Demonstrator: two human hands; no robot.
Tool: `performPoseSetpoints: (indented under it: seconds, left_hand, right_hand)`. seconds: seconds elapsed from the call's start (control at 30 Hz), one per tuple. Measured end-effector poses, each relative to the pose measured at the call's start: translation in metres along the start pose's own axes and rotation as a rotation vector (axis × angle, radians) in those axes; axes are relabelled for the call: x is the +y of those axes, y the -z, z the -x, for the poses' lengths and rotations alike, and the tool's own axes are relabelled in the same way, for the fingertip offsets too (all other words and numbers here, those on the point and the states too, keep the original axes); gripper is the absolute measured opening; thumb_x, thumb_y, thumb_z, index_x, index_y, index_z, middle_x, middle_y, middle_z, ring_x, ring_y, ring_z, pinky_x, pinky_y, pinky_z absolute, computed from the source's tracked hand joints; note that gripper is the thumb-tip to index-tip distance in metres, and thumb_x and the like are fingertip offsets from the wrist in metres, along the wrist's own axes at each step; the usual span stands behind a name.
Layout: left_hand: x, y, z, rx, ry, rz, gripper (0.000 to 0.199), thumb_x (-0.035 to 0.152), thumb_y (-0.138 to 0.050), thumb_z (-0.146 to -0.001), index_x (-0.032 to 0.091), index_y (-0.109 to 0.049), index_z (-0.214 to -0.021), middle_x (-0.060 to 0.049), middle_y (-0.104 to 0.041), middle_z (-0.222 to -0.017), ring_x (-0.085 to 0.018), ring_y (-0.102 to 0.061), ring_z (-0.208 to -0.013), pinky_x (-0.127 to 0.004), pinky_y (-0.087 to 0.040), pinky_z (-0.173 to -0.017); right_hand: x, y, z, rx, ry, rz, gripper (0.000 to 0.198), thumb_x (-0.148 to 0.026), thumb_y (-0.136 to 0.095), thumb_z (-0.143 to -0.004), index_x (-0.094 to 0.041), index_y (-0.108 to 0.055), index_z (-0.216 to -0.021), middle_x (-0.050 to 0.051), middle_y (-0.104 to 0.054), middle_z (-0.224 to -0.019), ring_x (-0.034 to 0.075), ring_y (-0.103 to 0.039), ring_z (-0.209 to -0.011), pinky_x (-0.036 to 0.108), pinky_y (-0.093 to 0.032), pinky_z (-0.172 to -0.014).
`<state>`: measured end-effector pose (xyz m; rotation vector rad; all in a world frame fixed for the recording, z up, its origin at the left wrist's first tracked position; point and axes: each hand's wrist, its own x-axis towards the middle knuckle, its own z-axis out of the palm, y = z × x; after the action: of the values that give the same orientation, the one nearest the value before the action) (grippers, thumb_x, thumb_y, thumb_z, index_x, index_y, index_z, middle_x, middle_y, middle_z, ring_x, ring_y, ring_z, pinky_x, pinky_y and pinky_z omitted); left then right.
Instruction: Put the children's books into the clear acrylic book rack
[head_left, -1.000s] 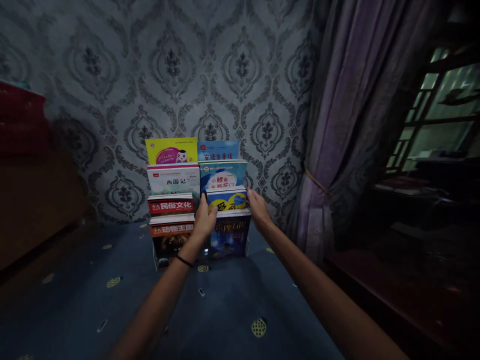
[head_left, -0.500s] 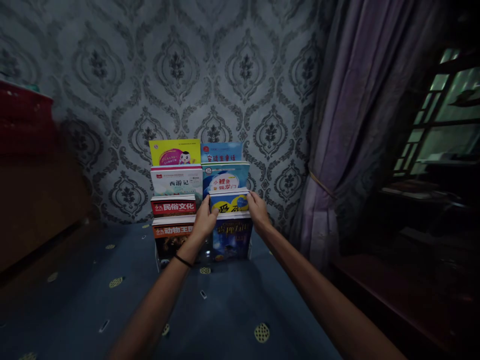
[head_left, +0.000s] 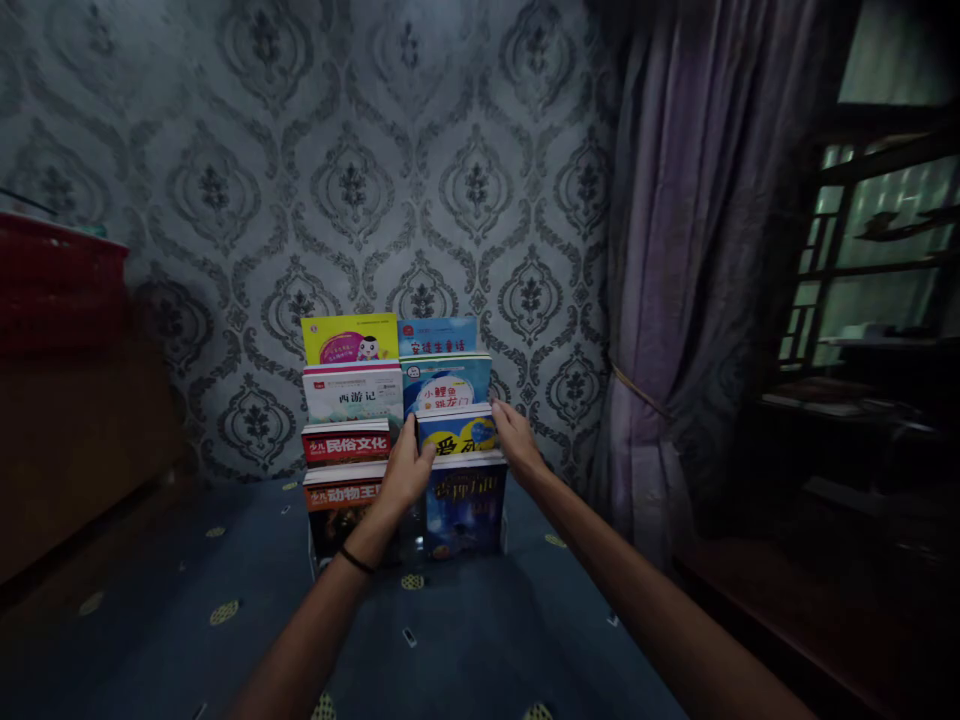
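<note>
A tiered rack of children's books (head_left: 352,390) stands on the blue carpet against the patterned wall. My left hand (head_left: 405,475) grips the left edge of a blue and yellow book (head_left: 456,433) in the right column, second tier from the front. My right hand (head_left: 512,440) holds that same book's right edge. In front of it stands a dark blue book (head_left: 463,505); behind it a light blue book (head_left: 446,385). The left column holds red-banded books (head_left: 345,447).
A purple curtain (head_left: 675,300) hangs to the right of the rack, tied back. A dark window (head_left: 862,260) and dark furniture fill the far right. A red box (head_left: 52,290) rests on a wooden cabinet (head_left: 75,440) at the left. Small bits lie on the carpet (head_left: 465,630).
The view has tilted, so the rack sits lower in the frame. Both hands stay on the blue and yellow book's edges; the book has hardly moved.
</note>
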<state>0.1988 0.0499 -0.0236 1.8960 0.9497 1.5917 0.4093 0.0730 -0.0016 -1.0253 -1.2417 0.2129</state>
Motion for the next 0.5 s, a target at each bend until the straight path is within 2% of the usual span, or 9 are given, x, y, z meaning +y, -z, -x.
performPoseSetpoints:
  seconds: [0.1, 0.2, 0.33, 0.43, 0.5]
  left_hand:
    - [0.019, 0.006, -0.009, 0.008, 0.012, -0.021, 0.070, 0.026, -0.058, -0.086, 0.018, -0.035, -0.151, -0.014, -0.036, -0.159, -0.030, -0.033, -0.148, -0.048, -0.028, -0.122]
    - [0.041, 0.015, -0.020, 0.024, -0.084, -0.058, 0.066, 0.026, -0.056, -0.086, 0.016, -0.039, -0.149, -0.016, -0.041, -0.156, -0.029, -0.038, -0.145, -0.047, -0.030, -0.121]
    - [0.063, 0.030, -0.031, 0.048, -0.156, -0.098, 0.057, 0.023, -0.054, -0.086, 0.014, -0.047, -0.142, -0.017, -0.052, -0.146, -0.030, -0.048, -0.137, -0.049, -0.037, -0.116]
    - [0.077, 0.049, -0.037, 0.066, -0.233, -0.147, 0.046, 0.019, -0.051, -0.086, 0.015, -0.055, -0.132, -0.015, -0.064, -0.132, -0.027, -0.060, -0.123, -0.046, -0.045, -0.109]
    - [0.087, 0.067, -0.042, 0.103, -0.303, -0.254, 0.041, 0.017, -0.050, -0.086, 0.014, -0.058, -0.127, -0.014, -0.067, -0.123, -0.026, -0.064, -0.116, -0.045, -0.048, -0.105]
  right_hand:
    - [-0.007, 0.002, -0.018, 0.004, 0.011, 0.021, 0.044, -0.052, -0.053, -0.084, -0.022, -0.074, -0.109, 0.010, -0.075, -0.113, 0.032, -0.064, -0.114, 0.049, -0.046, -0.103]
    - [-0.015, 0.002, -0.034, -0.003, 0.019, 0.048, 0.043, -0.047, -0.053, -0.084, -0.019, -0.075, -0.107, 0.013, -0.073, -0.117, 0.033, -0.062, -0.117, 0.051, -0.044, -0.105]
    - [-0.025, 0.001, -0.047, -0.012, 0.038, 0.069, 0.039, -0.045, -0.051, -0.086, -0.022, -0.074, -0.107, 0.010, -0.074, -0.115, 0.031, -0.064, -0.113, 0.049, -0.045, -0.103]
    - [-0.034, 0.001, -0.050, -0.012, 0.065, 0.082, 0.039, -0.042, -0.053, -0.085, -0.021, -0.072, -0.112, 0.011, -0.074, -0.117, 0.031, -0.064, -0.113, 0.049, -0.046, -0.103]
    - [-0.042, 0.002, -0.049, -0.007, 0.095, 0.084, 0.042, -0.041, -0.053, -0.086, -0.020, -0.069, -0.118, 0.012, -0.072, -0.121, 0.031, -0.064, -0.114, 0.049, -0.045, -0.103]
